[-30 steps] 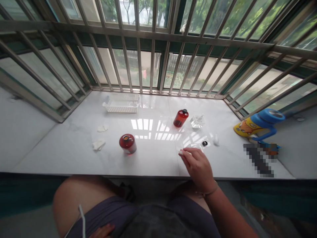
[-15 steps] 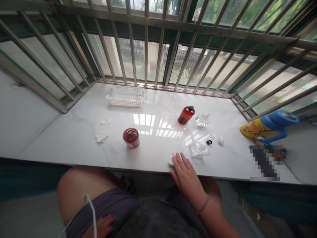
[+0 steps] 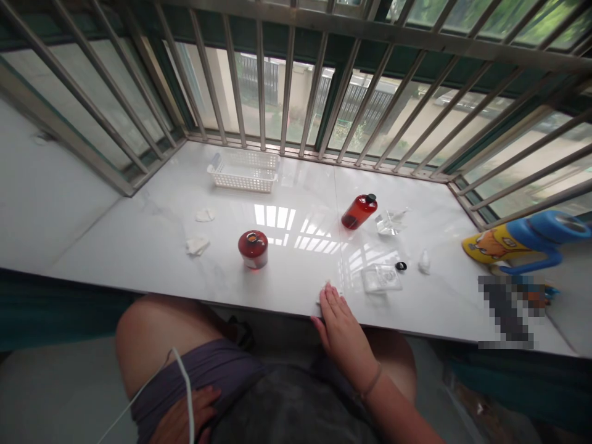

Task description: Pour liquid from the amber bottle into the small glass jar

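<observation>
My right hand [image 3: 342, 330] lies flat at the table's front edge, fingers stretched out and thumb apart. Under its fingertips is a crumpled white tissue [image 3: 322, 296], mostly covered by the hand. My left hand [image 3: 192, 410] rests on my lap with its fingers extended and nothing visible in it. To the left of my right hand, an uncapped red-brown bottle [image 3: 253, 251] stands upright. Right of my right hand lie a clear plastic packet [image 3: 382, 279] and a small black cap [image 3: 401, 266]. Farther back is a second red bottle [image 3: 359, 213] with a black cap.
A white perforated basket [image 3: 245, 172] sits at the back by the barred window. Crumpled tissues [image 3: 198, 246] lie at the left. Clear plastic wrapping [image 3: 391, 223] and a white scrap [image 3: 424, 263] are at right, near a blue-yellow bottle [image 3: 522, 237]. A white cable [image 3: 187, 388] crosses my lap.
My right hand has slid a little left along the table, over the tissue. The view has shifted slightly, while the bottles and basket stay put. My left hand stays on my lap.
</observation>
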The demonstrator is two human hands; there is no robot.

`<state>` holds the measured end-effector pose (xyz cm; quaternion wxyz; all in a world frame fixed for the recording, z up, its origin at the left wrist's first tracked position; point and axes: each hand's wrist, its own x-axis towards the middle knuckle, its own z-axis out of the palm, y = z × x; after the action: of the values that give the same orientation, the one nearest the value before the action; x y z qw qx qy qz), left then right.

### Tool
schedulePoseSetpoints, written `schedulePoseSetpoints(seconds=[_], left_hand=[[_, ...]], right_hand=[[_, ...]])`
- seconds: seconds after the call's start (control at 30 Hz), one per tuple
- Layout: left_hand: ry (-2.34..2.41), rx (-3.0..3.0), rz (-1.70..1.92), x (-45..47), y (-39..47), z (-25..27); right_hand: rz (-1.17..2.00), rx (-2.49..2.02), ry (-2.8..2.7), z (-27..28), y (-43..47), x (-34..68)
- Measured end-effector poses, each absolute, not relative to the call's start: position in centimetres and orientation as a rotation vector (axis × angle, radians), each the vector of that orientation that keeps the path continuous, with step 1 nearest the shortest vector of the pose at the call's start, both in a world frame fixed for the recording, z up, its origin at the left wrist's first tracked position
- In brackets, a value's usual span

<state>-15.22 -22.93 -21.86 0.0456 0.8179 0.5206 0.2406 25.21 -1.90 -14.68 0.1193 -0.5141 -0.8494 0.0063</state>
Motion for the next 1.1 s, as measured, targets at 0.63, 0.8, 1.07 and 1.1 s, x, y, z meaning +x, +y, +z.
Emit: schedulePoseSetpoints(seconds=[0.63,0.8,1.07,1.1], left_hand=[[1.550,2.656,0.744,-14.3,-21.8,-18.7],[1.547,2.672,0.716,-14.4,-21.8,-18.6],[1.575,2.662,0.644,-14.3,-21.9,-18.2],[1.574,2.666,0.639,-14.3,-21.8,-18.2]], right_hand=[[0.177,-1.359,-2.513,-14.0,1.2,22.6],[0.193,-1.330,-2.559,-13.5,1.8,22.0],[0.245,-1.297,-2.573,-13.4,2.1,20.4],[0.247,-1.294,-2.579,-13.4,2.2,20.2]])
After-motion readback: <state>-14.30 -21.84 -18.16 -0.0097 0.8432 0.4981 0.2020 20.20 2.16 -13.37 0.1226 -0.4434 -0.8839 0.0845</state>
